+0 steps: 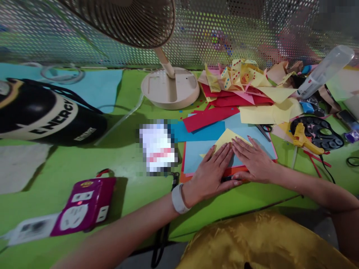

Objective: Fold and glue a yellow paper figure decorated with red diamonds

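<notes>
Both of my hands lie flat on a folded piece of yellow paper (227, 136), whose pointed top shows beyond my fingertips. My left hand (214, 170), with a pale band (179, 198) on the wrist, presses on its left side with the fingers stretched out. On the right side rests my right hand (252, 158), fingers extended and touching the left fingertips. Beneath the yellow paper is a stack of light blue paper (193, 151) with red and orange edges. A dark object under my hands is mostly hidden.
Behind lie red paper strips (210, 117) and a heap of yellow scraps (244, 76). Scissors (263, 130) and a yellow glue gun (305, 140) are at right. A fan (171, 89), a blurred-out phone-like object (158, 147), a purple power strip (84, 203) and a black bottle (50, 116) stand leftward.
</notes>
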The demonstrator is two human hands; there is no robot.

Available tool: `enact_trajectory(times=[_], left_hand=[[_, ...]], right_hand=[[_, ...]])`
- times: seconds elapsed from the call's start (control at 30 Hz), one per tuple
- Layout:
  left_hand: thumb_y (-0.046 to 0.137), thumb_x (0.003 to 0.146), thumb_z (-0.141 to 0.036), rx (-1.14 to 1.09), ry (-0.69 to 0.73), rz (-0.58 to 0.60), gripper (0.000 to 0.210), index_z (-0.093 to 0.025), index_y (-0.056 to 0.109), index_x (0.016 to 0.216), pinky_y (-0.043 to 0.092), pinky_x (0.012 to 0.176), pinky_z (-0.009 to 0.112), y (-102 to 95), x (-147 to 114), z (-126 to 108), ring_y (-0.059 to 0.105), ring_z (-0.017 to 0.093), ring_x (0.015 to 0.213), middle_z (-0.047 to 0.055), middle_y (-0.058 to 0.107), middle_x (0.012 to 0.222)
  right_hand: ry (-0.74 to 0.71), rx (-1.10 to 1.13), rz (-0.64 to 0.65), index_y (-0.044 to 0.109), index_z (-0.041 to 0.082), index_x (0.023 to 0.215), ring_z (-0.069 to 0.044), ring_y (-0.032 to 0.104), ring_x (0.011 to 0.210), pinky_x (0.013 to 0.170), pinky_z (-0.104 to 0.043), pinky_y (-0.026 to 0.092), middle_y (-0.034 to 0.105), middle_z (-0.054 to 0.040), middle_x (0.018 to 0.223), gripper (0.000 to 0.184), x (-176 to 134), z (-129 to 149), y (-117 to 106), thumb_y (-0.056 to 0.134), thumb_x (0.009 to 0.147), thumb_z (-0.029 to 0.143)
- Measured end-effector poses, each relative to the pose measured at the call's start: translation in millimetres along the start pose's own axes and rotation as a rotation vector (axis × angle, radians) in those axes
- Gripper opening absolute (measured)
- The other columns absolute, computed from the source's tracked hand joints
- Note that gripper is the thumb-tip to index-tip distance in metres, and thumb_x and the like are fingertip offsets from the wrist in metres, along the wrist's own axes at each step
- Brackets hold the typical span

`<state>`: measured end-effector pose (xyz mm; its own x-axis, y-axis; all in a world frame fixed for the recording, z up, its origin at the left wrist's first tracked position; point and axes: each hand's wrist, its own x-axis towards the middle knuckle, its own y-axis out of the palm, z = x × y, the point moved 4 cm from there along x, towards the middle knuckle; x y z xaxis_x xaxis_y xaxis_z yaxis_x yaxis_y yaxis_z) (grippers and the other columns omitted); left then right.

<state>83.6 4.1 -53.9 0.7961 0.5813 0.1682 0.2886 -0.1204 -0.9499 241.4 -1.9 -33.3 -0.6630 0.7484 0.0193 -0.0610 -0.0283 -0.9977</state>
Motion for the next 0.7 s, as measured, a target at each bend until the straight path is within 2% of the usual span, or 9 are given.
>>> enact_trajectory(times=[0.33, 0.7], left_hand=[[0.028, 0.09, -0.075, 0.029, -0.013, 0.071, 0.096, -0.002, 0.024, 0.152, 0.017, 0.121, 0.05, -6.1, -5, 1, 0.021, 0.032, 0.149, 0.023, 0.026, 0.158], [0.03, 0.091, -0.074, 0.114, -0.078, 0.06, 0.097, 0.001, 0.023, 0.152, 0.024, 0.12, 0.047, -15.5, -42, 15, 0.022, 0.034, 0.148, 0.025, 0.027, 0.157]], right_hand=[[-0.039, 0.008, 0.016, 0.019, 0.003, 0.154, -0.031, 0.023, 0.149, 0.12, -0.056, 0.015, 0.027, -0.022, 0.158, 0.091, -14, -22, 7, 0.025, 0.093, 0.071], [0.004, -0.099, 0.019, 0.009, 0.003, 0.155, -0.033, 0.017, 0.15, 0.12, -0.057, 0.013, 0.021, -0.0235, 0.159, 0.09, -40, -51, 9, 0.02, 0.095, 0.069]])
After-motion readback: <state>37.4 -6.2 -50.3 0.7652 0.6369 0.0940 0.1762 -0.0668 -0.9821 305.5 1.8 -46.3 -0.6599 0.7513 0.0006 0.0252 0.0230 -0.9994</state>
